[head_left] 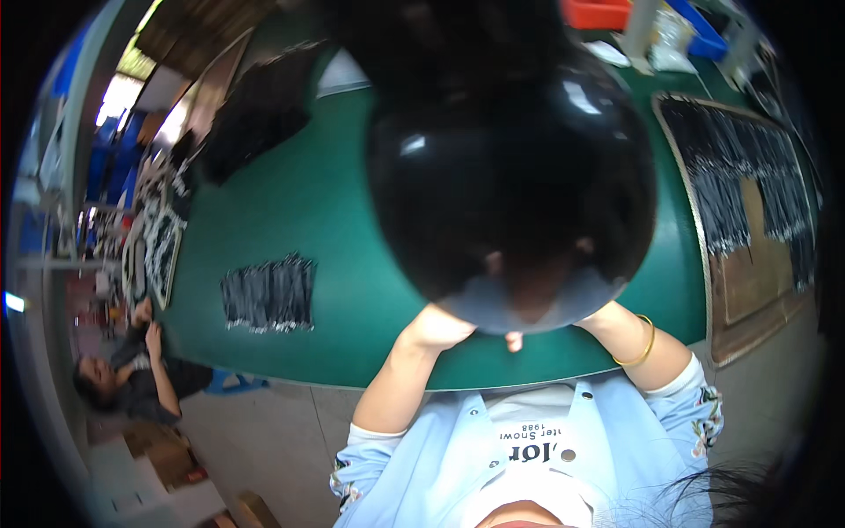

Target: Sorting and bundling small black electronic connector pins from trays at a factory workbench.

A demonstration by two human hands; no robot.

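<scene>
A large glossy black dome (515, 167) fills the middle of the view and covers most of both hands. Below its left lower edge shows the wrist side of my left hand (444, 327), with a fingertip visible nearer the middle. The back part of my right hand (601, 315) comes out at the dome's right lower edge. Whatever the fingers hold or touch is hidden behind the dome. Both hands are above the near part of the green tabletop (343, 211). To the left of my left hand, a row of thin black strips with pale ends (268, 295) lies on the table.
A brown-rimmed tray (735, 304) with many black strips stands at the right. A dark heap (255, 123) lies at the far left. Red (597, 12) and blue (701, 31) bins are at the back right. A co-worker (132, 374) sits at the left edge.
</scene>
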